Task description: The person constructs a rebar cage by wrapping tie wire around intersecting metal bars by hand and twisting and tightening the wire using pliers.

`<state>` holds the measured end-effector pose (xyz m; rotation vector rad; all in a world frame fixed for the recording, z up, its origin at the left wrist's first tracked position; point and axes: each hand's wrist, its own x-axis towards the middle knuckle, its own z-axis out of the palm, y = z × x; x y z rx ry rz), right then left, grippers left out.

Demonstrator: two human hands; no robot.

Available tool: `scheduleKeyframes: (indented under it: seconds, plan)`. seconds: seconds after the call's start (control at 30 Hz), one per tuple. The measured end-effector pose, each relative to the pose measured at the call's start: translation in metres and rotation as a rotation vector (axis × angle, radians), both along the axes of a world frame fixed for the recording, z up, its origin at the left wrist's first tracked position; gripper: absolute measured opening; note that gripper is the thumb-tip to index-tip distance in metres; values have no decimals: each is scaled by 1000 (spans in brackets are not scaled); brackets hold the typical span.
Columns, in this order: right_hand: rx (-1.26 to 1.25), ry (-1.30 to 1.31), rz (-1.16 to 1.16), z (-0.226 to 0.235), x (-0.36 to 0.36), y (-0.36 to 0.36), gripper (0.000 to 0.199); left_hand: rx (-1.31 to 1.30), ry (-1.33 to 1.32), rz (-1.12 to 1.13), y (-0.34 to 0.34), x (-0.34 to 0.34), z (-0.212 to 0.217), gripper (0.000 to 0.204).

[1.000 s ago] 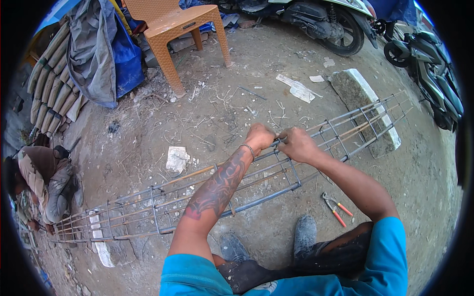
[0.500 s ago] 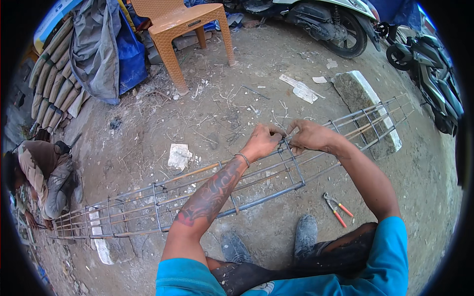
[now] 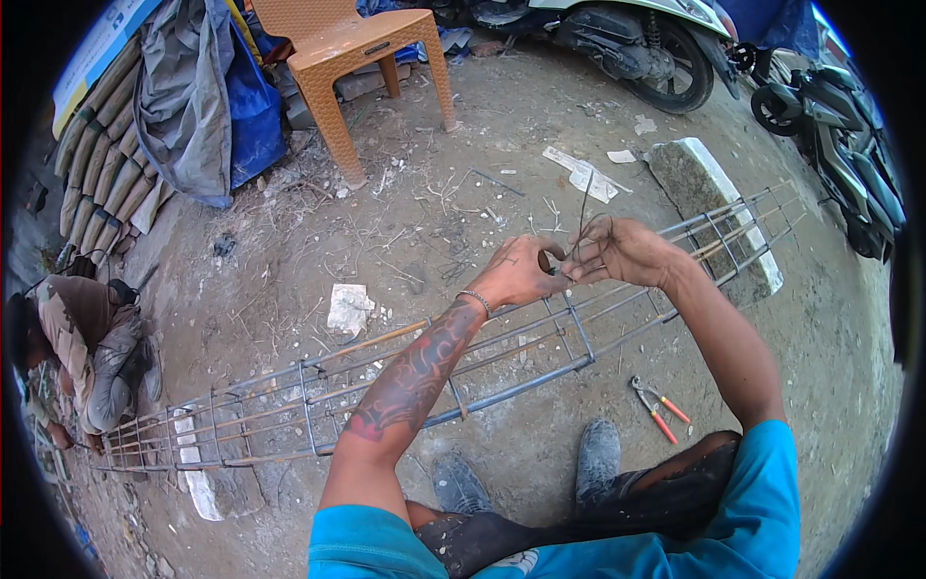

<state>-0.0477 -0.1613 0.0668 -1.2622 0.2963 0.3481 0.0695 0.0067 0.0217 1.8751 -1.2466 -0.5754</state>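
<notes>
A long rebar cage (image 3: 526, 388) of thin steel bars and square stirrups stretches from lower left to upper right in front of me. Over its far upper bar, my left hand (image 3: 521, 270) has thumb and fingers pinched together beside a stirrup; what lies between them is too small to make out. My right hand (image 3: 622, 253) is just to its right, fingers curled round thin dark tie wire (image 3: 585, 198), whose loose end sticks up above the fingers. The fingertips of both hands nearly meet. Red-handled pincers (image 3: 662, 410) lie on the ground, right of my shoes.
Stone blocks support the cage, a large one (image 3: 709, 198) at right and a pale one (image 3: 201, 487) at left. A co-worker (image 3: 92, 347) crouches at the left end. An orange plastic chair (image 3: 362, 58), blue tarp (image 3: 256, 125) and parked motorbikes (image 3: 666, 58) stand beyond.
My right hand has lifted slightly and turned its palm more into view, with tie wire now showing above it. My left hand has shifted slightly right. The cage stays in place.
</notes>
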Motion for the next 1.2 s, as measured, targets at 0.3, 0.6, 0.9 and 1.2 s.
scheduleKeyframes:
  seconds: [0.3, 0.6, 0.9, 1.2]
  plan:
    - [-26, 70, -229, 1, 24, 1, 59, 66, -137, -67, -16, 12, 6, 27]
    - [-434, 157, -361, 0, 29, 5, 61, 146, 114, -48, -25, 28, -15, 21]
    - [-1525, -595, 54, -39, -7, 37, 23, -27, 465, 231, -7, 11, -39, 24]
    - [-1680, -766, -59, -64, -7, 31, 13, 74, 306, 304, -9, 5, -38, 25]
